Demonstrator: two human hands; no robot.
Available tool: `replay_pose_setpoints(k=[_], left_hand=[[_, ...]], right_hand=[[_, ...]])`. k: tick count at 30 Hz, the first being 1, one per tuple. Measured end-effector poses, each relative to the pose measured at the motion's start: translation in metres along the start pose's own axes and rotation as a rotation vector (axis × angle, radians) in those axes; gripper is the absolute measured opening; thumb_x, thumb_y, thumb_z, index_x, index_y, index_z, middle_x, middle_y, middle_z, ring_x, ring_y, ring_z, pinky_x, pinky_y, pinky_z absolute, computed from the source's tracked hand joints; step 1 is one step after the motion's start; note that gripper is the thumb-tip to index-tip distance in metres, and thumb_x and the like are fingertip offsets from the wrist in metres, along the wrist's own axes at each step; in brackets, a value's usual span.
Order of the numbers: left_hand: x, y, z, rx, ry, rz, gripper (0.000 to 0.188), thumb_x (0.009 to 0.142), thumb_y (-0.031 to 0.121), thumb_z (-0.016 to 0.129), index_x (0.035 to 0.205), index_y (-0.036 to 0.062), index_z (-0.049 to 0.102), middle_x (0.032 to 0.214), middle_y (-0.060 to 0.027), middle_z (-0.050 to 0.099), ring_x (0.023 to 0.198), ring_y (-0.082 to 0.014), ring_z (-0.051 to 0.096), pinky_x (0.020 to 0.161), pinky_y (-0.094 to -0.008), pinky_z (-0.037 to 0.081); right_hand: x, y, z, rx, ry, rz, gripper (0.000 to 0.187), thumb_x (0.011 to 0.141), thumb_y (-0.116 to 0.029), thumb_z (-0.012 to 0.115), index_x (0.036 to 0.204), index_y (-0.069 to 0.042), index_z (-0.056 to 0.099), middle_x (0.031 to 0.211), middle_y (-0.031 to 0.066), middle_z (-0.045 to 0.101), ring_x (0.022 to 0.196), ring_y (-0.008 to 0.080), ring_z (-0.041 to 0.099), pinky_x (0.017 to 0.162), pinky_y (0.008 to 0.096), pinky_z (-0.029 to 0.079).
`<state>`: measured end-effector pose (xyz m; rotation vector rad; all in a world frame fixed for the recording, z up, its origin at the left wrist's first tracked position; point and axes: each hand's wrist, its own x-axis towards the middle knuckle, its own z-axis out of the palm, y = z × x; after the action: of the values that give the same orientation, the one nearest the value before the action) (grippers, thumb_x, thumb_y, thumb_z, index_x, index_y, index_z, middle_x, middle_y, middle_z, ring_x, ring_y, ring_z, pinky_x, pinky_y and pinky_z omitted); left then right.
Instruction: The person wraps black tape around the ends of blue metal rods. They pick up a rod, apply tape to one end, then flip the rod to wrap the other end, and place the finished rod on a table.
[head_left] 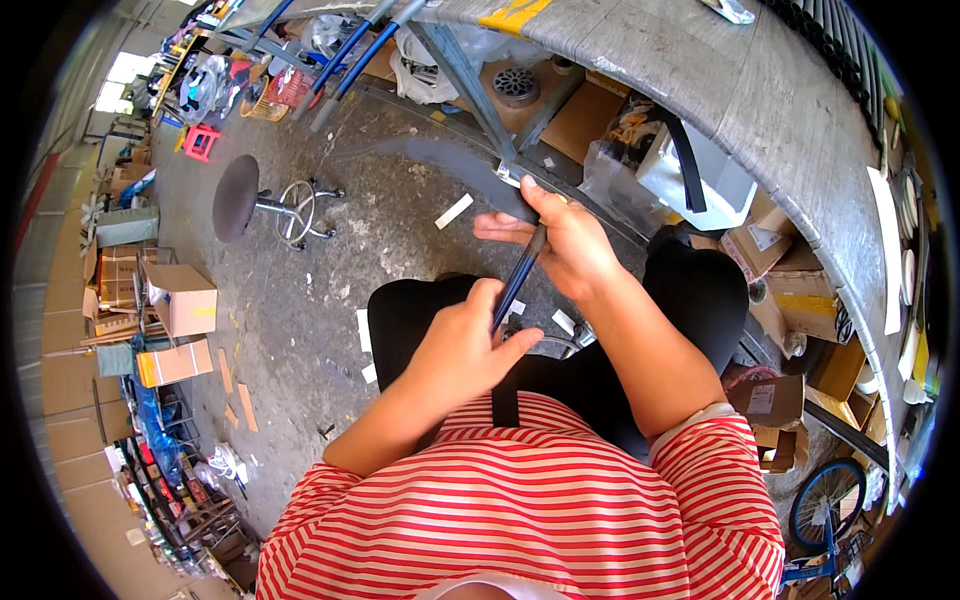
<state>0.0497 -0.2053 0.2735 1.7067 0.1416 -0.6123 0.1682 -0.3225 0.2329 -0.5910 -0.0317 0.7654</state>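
Observation:
A slim dark rod [520,280] slants up and to the right in front of my lap. My left hand [455,345] is closed around its lower part, thumb stretched out to the right. Higher up, my right hand [565,245] has its thumb pressed on a wide black strip [490,185] where it meets the rod. The strip runs off to the upper left, smeared by motion, with a small white piece [507,174] near my thumb. A flat black length [505,400] shows below my left hand against my striped shirt; whether it belongs to the rod, I cannot tell.
A grey worktable [640,65] curves across the far side and right, with black tubes [825,50] on it and another black strip [686,165] hanging off its edge. A round stool [237,198] stands left. Cardboard boxes [180,300] line the left; a bicycle wheel [828,507] is lower right.

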Motion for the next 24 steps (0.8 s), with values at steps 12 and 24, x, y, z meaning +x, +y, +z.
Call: replay_pose_setpoints(k=[12, 24], left_hand=[[-0.002, 0.003, 0.003, -0.008, 0.031, -0.033, 0.033, 0.083, 0.028, 0.06, 0.092, 0.0035, 0.04, 0.049, -0.0016, 0.043, 0.034, -0.0105, 0.042, 0.035, -0.0216, 0.036], [-0.002, 0.006, 0.002, -0.524, -0.102, -0.166, 0.03, 0.082, 0.022, 0.062, 0.089, 0.006, 0.038, 0.047, 0.0031, 0.035, 0.034, -0.008, 0.039, 0.033, -0.0203, 0.035]], right_hand=[[0.001, 0.008, -0.008, -0.046, -0.018, 0.011, 0.046, 0.089, -0.038, 0.047, 0.105, 0.004, 0.055, 0.096, 0.0169, 0.061, 0.093, 0.0322, 0.059, 0.091, 0.0433, 0.039], [-0.003, 0.003, -0.001, 0.019, -0.039, -0.003, 0.038, 0.09, -0.03, 0.049, 0.099, 0.007, 0.055, 0.09, 0.0171, 0.062, 0.087, 0.0316, 0.062, 0.086, 0.0387, 0.045]])
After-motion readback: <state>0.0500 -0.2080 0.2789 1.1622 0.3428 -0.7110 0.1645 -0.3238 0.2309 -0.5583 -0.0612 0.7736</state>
